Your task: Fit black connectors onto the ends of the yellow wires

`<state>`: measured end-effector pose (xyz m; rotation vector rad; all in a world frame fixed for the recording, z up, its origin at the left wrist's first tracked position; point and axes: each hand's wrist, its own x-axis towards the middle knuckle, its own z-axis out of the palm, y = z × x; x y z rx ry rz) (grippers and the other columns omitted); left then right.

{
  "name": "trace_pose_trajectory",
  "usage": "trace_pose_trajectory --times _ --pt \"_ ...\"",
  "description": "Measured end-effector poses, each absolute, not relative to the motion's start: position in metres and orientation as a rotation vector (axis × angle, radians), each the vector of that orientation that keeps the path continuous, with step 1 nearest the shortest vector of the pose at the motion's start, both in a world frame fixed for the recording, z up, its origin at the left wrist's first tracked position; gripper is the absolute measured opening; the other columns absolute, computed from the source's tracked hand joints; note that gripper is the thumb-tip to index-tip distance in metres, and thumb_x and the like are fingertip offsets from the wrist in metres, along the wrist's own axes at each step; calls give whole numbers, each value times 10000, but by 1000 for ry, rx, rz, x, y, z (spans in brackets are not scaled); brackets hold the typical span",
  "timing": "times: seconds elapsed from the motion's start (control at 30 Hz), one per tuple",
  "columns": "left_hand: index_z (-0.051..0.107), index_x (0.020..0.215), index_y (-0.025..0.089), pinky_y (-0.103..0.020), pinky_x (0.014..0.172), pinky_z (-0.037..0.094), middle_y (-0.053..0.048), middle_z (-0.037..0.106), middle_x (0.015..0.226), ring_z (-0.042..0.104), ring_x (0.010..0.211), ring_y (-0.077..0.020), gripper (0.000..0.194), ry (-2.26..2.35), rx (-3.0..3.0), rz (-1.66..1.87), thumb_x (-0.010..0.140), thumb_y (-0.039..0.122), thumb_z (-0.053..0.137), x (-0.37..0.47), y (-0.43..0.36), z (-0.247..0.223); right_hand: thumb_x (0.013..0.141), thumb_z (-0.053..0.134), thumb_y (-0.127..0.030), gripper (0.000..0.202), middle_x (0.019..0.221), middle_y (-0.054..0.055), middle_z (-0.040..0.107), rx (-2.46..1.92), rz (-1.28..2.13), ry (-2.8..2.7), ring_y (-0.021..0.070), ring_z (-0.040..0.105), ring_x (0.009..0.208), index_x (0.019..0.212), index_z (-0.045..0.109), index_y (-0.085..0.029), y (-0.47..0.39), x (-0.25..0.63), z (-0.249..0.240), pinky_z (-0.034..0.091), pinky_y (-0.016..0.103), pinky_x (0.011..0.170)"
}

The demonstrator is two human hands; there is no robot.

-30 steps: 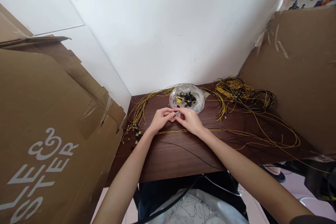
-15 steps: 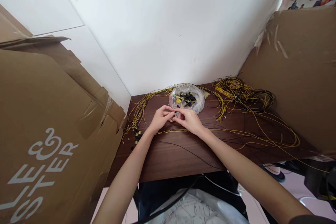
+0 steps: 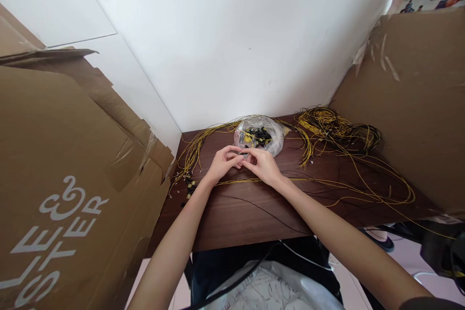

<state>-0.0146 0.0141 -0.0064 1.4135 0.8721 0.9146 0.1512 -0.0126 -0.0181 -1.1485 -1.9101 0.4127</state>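
My left hand (image 3: 224,163) and my right hand (image 3: 262,164) meet fingertip to fingertip over the dark wooden table (image 3: 232,227). Both are closed in a pinch around a small dark piece, mostly covered by the fingers, so its kind does not show. Just behind them sits a clear plastic bag (image 3: 276,141), rolled open, with small black and yellow connectors (image 3: 262,136) inside. Yellow wires (image 3: 240,181) run along the table under my wrists. Near my left forearm lies a cluster of black and yellow connectors (image 3: 190,186) on wire ends.
A tangled coil of yellow and black wires (image 3: 323,123) lies at the back right, with loops trailing toward the right edge. More yellow wires (image 3: 196,147) curve along the left. Cardboard boxes stand on the left (image 3: 72,155) and right (image 3: 410,106), and a white wall (image 3: 236,58) behind.
The fingers of both hands have shifted slightly around the small piece, and the fingertips sit closer together. The wires and the bag have stayed put.
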Motion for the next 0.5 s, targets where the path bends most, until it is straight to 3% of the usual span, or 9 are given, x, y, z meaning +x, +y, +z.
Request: trace_pose_trajectory --times 0.2,0.5 --pt "680 904 73 -241 538 463 -57 668 717 545 508 -93 390 903 1389 942 643 355 750 -13 9 0 859 555 -263 218 732 22 606 -1106 346 -1949 154 544 676 1059 615 -199 -15 152 -15 426 264 663" --pt "713 813 99 -212 524 397 -5 605 594 470 487 -73 278 922 1492 1049 701 354 695 -9 6 4 832 593 -271 220 782 24 612 -1029 426 -1863 153 559 715 1034 590 -183 -17 149 -11 444 257 645"
